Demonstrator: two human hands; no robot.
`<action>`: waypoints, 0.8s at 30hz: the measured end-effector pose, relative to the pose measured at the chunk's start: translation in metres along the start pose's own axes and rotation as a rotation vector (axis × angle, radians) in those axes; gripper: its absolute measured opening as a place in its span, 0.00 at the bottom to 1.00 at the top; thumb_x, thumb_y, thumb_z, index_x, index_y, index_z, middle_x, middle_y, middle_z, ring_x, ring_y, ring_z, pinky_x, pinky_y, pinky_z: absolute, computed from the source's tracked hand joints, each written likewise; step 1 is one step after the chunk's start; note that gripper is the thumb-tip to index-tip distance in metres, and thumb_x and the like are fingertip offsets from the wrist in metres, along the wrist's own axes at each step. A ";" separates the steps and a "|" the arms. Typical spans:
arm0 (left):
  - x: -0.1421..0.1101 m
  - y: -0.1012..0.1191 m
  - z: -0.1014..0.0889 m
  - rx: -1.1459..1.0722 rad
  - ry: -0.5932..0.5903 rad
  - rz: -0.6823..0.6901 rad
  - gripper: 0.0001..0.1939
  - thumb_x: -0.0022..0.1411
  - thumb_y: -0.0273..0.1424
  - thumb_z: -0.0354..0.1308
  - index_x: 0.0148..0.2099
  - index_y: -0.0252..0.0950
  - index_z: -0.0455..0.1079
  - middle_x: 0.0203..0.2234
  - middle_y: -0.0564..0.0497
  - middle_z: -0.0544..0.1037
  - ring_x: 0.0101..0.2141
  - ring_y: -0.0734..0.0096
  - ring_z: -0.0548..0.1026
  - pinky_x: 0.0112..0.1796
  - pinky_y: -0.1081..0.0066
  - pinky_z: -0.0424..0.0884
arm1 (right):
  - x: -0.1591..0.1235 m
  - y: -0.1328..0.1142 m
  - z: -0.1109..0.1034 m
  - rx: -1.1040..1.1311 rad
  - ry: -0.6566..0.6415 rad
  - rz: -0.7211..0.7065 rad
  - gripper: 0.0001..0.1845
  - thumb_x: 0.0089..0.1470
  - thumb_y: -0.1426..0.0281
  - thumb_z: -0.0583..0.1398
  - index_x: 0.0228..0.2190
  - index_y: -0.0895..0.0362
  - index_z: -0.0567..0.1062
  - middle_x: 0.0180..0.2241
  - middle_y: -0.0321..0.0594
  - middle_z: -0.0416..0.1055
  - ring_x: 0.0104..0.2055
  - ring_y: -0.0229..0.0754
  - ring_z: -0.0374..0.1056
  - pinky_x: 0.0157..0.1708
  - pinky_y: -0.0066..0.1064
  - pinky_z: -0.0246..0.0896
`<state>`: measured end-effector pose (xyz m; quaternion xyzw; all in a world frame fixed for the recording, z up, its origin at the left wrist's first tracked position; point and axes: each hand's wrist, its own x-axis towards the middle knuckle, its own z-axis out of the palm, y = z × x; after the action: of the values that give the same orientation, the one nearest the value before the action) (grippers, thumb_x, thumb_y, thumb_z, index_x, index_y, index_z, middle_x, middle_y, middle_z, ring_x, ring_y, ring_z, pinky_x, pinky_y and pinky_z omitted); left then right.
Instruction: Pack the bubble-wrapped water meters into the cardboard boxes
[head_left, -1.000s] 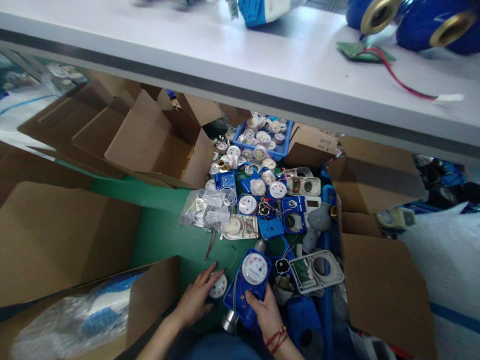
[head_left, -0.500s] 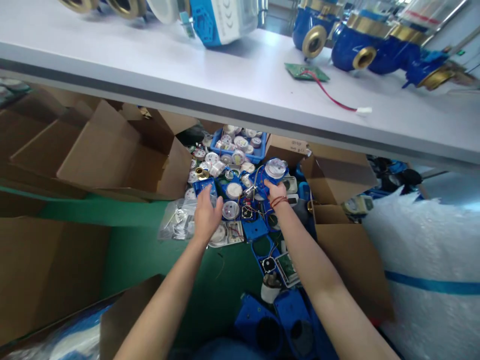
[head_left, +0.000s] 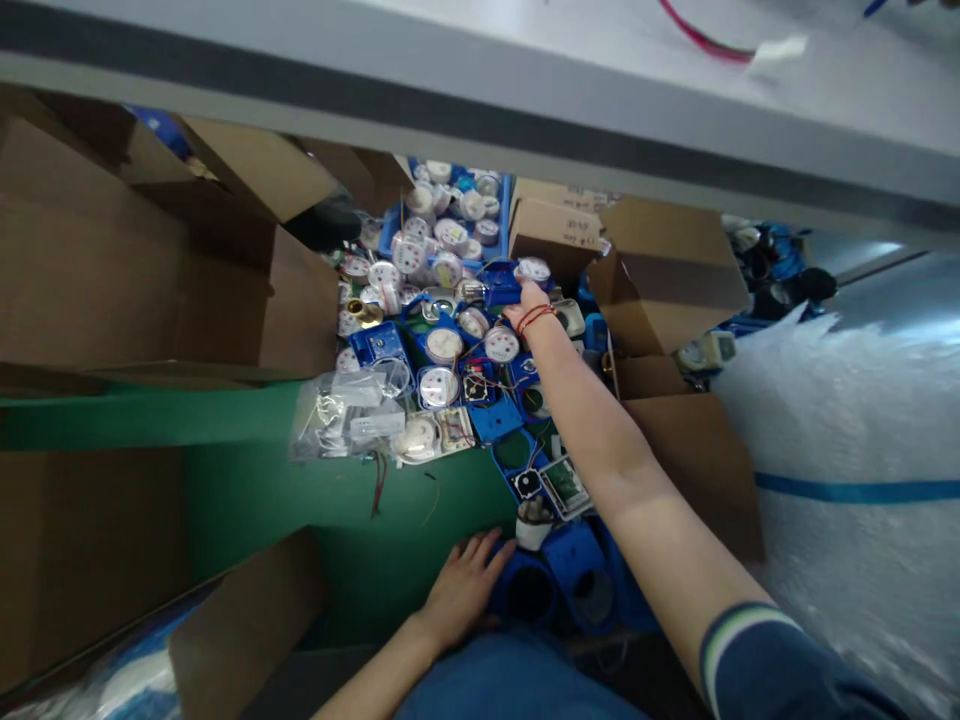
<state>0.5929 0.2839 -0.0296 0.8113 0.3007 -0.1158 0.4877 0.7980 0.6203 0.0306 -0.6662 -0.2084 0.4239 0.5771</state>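
My right hand [head_left: 523, 302] is stretched far forward under the table edge and is closed on a blue water-meter unit with a round white dial [head_left: 523, 277], holding it over the heap of meter parts [head_left: 442, 340]. A red string band circles that wrist. My left hand [head_left: 466, 580] lies near my body, fingers spread flat on the green floor [head_left: 300, 500], touching the rim of a blue meter housing [head_left: 529, 590]. It holds nothing.
Open cardboard boxes stand at left [head_left: 150, 260] and right [head_left: 675, 270]. A blue tray of white dials [head_left: 450, 225] sits at the back of the heap. A clear plastic bag of parts [head_left: 341, 415] lies on the floor. White sacking [head_left: 847, 470] fills the right side. The grey table edge [head_left: 480, 100] spans the top.
My right hand has carried the blue meter farther back over the heap. My left hand has pulled back from the parts to the floor near my body. The view has tilted down.
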 end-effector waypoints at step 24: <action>0.070 0.039 -0.058 -0.441 0.531 -0.093 0.37 0.46 0.35 0.63 0.58 0.38 0.56 0.57 0.43 0.55 0.58 0.56 0.52 0.57 0.57 0.49 | -0.352 0.176 -0.250 -1.402 0.265 0.003 0.50 0.36 0.68 0.62 0.58 0.64 0.47 0.56 0.57 0.53 0.59 0.56 0.47 0.55 0.49 0.37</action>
<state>0.6656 0.3470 -0.0060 0.6738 0.4714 0.1451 0.5502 0.7675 0.1589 -0.0283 -0.9266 -0.3592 0.1062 0.0329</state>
